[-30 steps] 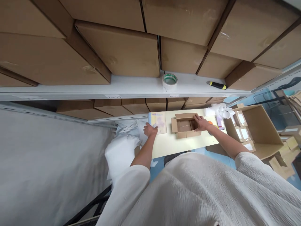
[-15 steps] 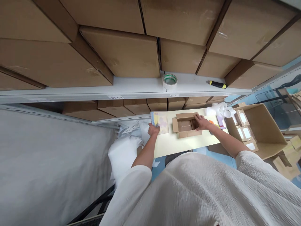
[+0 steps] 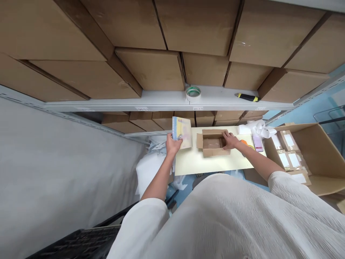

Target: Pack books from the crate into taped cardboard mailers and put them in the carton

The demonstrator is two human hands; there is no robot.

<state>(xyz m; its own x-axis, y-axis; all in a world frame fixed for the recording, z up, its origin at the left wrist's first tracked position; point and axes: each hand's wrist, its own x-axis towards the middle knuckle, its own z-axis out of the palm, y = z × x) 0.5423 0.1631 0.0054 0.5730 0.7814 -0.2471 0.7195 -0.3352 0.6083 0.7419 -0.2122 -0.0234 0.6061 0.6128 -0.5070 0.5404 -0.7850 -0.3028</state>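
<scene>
My left hand (image 3: 173,144) grips the lower left edge of a flat, pastel yellow and pink package with a blue edge (image 3: 185,128), its thumb on the front face. The package is tilted up above the left part of the pale yellow tabletop (image 3: 196,166). To its right, a small open cardboard box (image 3: 216,153) lies on the table, with its left flap folded outward and no contents visible. My right hand (image 3: 229,140) holds the right end of this box, with its fingers over the wall.
An orange item (image 3: 244,142) and a phone-like purple item (image 3: 258,142) lie right of the box, near white wrapping (image 3: 257,128). A large carton (image 3: 320,154) holds several small boxes. The shelf above bears a tape roll (image 3: 193,93), a utility knife (image 3: 247,97) and cartons (image 3: 151,70).
My left hand has raised the package from the tabletop and tilted it up. My right hand stays on the box. The view has shifted slightly.
</scene>
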